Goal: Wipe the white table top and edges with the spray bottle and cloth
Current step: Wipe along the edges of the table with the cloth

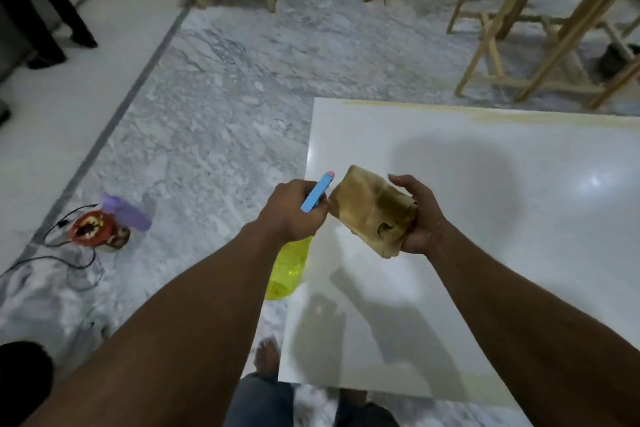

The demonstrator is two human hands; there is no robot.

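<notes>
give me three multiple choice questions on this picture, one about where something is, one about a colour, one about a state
1. Where is the spray bottle?
A. standing on the table top
B. held in the left hand over the table's left edge
C. lying on the floor

2. What colour is the bottle's body?
A. yellow
B. red
C. white

3. What state is the cloth in?
A. spread flat on the table
B. hanging from a stool
C. bunched in the right hand, held off the table

Answers:
1 B, the left hand grips its blue spray head above the edge of the white table.
2 A, the clear yellow body hangs below that hand.
3 C, the right hand holds the stained brownish cloth up in the air.
</notes>
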